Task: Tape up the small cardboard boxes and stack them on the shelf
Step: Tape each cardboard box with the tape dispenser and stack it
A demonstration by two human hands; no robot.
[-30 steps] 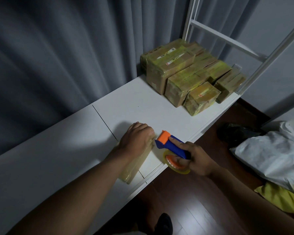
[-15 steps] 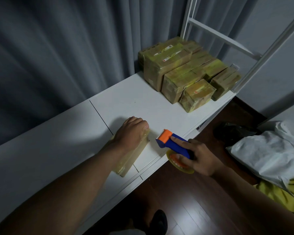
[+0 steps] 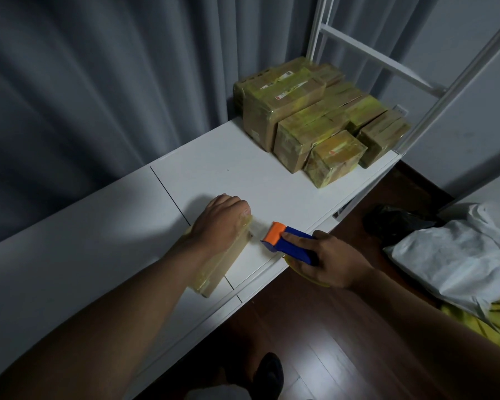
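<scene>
A small flat cardboard box [image 3: 214,272], glossy with tape, lies near the front edge of the white shelf [image 3: 228,157]. My left hand [image 3: 220,223] presses down on its far end, fingers curled over the top. My right hand [image 3: 326,261] grips a blue tape dispenser [image 3: 289,242] with an orange nose, just right of the box and apart from it. The yellowish tape roll under that hand is mostly hidden. A pile of several taped boxes [image 3: 315,122] stands at the shelf's far right end.
A white metal shelf frame [image 3: 433,105] rises behind the pile. Grey curtains [image 3: 98,82] hang along the back. Below right is dark wood floor [image 3: 315,327], a black bag [image 3: 393,220], and white and yellow cloth [image 3: 459,261].
The dispenser in my right hand has drawn away from the box end, slightly right and toward the shelf's front edge. My left hand stays pressed on the box.
</scene>
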